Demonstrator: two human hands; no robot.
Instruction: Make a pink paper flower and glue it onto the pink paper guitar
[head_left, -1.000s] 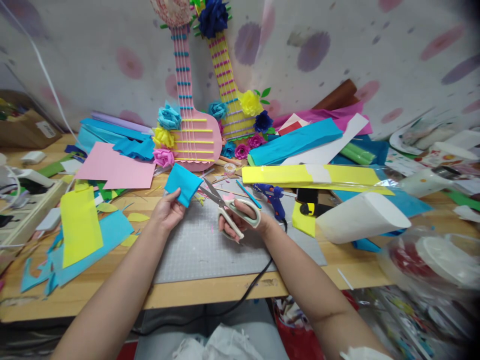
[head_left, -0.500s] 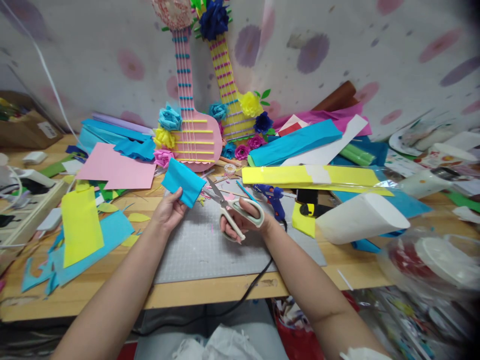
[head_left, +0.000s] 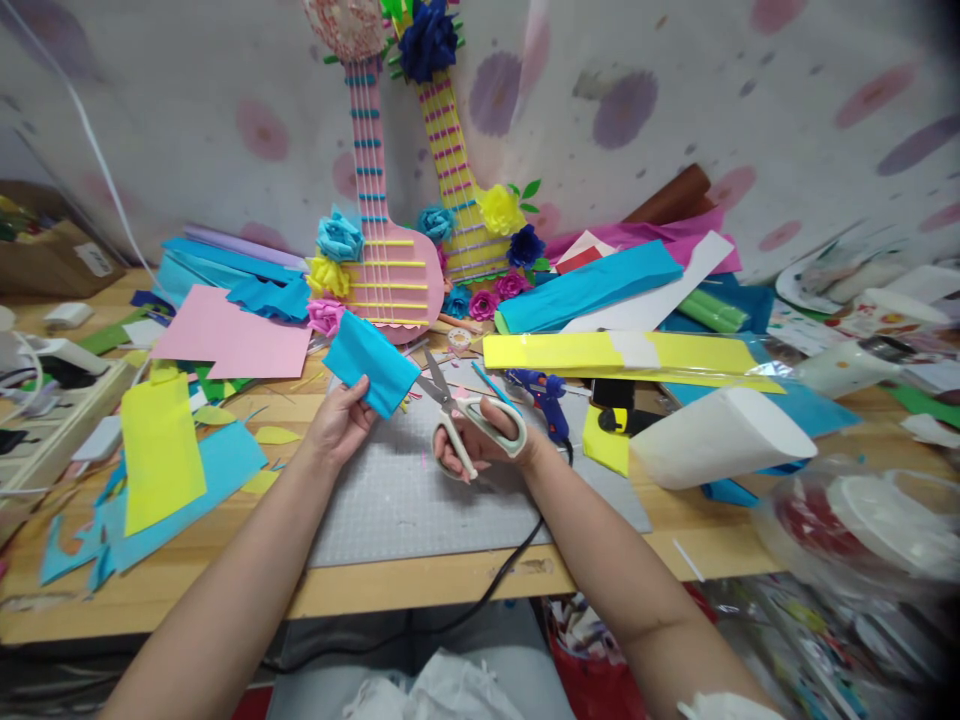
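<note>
My left hand pinches a folded piece of bright blue crepe paper by its lower left edge and holds it above the cutting mat. In my right hand is a pair of scissors with pale handles, my fingers through the loops. Its blades are spread and point up and left, the lower one reaching the right edge of the blue paper. Whether that tip lies behind the paper I cannot tell. Beneath both hands is the grey gridded cutting mat.
A pink paper guitar and a yellow one lean on the back wall. Right of the scissors lie a blue glue gun, yellow crepe paper and a white roll. Yellow paper lies at left.
The blue paper has shifted slightly right and appears a little wider to the right. The scissors have moved slightly left and their blades are spread a bit differently.
</note>
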